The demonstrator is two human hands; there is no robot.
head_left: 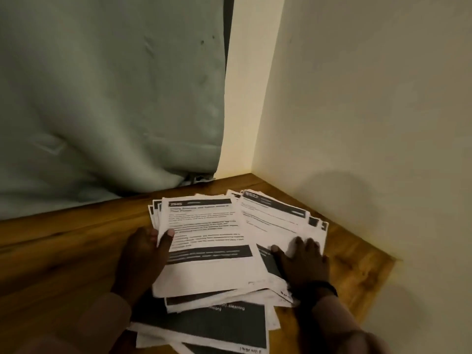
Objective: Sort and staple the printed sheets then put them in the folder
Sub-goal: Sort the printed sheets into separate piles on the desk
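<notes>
The wooden tabletop (66, 251) lies bare to the left of the printed sheets (204, 236), giving open passage there. A curtain (102, 98) hangs along the far edge, and the cream wall (370, 123) closes off the right side, leaving only a narrow strip of wood beside the paper. The sheets seem to fill the corner, though blur hides their far edges.

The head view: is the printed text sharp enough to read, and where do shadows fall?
Head view: dim, warm light; text on the printed sheets is blurred, only bold headers partly legible; a soft round shadow lies on the right wall; wide-angle bending shows at the edges.
</notes>
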